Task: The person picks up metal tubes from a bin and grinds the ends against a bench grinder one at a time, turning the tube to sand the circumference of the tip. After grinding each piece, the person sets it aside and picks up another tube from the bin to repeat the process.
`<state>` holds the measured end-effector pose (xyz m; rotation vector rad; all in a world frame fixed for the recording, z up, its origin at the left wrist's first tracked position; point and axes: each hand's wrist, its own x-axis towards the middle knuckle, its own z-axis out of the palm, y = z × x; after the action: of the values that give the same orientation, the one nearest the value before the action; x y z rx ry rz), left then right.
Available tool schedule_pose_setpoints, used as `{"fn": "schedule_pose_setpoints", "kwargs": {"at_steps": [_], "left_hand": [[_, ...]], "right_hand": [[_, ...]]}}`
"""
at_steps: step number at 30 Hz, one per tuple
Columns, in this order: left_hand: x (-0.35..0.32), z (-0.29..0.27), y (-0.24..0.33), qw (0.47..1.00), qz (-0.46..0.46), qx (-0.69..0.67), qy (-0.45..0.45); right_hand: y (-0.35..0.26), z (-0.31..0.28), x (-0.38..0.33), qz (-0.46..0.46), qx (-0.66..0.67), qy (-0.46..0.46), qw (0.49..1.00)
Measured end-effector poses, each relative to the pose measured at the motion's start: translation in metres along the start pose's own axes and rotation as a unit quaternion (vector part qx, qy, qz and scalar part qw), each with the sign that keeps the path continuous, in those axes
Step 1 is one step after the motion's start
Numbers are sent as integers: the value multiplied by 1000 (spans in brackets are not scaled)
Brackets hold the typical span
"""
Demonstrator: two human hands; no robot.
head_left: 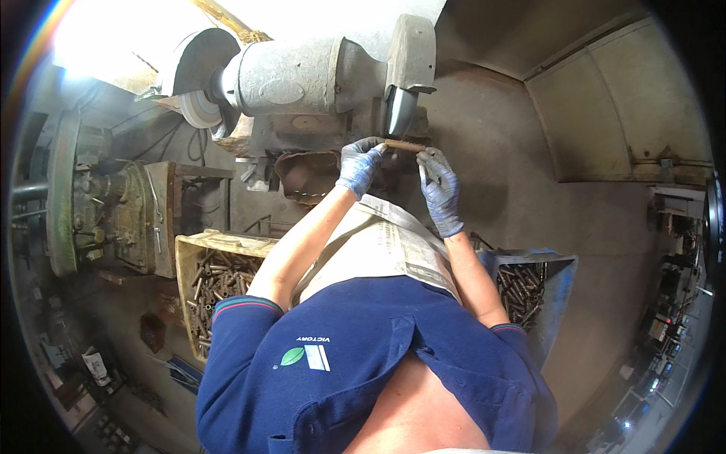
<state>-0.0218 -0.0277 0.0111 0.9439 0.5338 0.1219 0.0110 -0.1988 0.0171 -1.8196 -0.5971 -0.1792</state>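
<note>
A short brown metal rod (pixel 404 145) lies level between my two gloved hands, just below the grinding wheel (pixel 401 112) of a grey bench grinder (pixel 287 76). My left hand (pixel 360 163) is closed on the rod's left end. At its right end, my right hand (pixel 440 189) pinches it with thumb and fingers. Both hands wear blue-and-grey work gloves. Whether the rod touches the wheel I cannot tell. The wheel's upper part is hidden under a metal guard (pixel 412 53).
A yellowish crate (pixel 181 265) of small metal rods stands at my left, a blue bin (pixel 560 287) of similar pieces at my right. A second, white wheel (pixel 200 110) sits at the grinder's left end. Greenish machinery (pixel 68 189) stands far left, a metal cabinet (pixel 620 106) at upper right.
</note>
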Motion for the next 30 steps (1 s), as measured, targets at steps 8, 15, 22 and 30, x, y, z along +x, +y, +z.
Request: {"fn": "schedule_pose_setpoints", "kwargs": {"at_steps": [8, 15, 22, 30], "left_hand": [[8, 16, -9, 998, -5, -51, 27], [11, 10, -6, 999, 11, -30, 36], [17, -21, 8, 996, 38, 41, 64], [24, -37, 6, 996, 48, 32, 65]], "right_hand": [[8, -7, 7, 100, 104, 15, 989], [25, 5, 5, 129, 124, 15, 984], [22, 39, 9, 184, 190, -9, 964], [27, 55, 10, 194, 223, 4, 955]]}}
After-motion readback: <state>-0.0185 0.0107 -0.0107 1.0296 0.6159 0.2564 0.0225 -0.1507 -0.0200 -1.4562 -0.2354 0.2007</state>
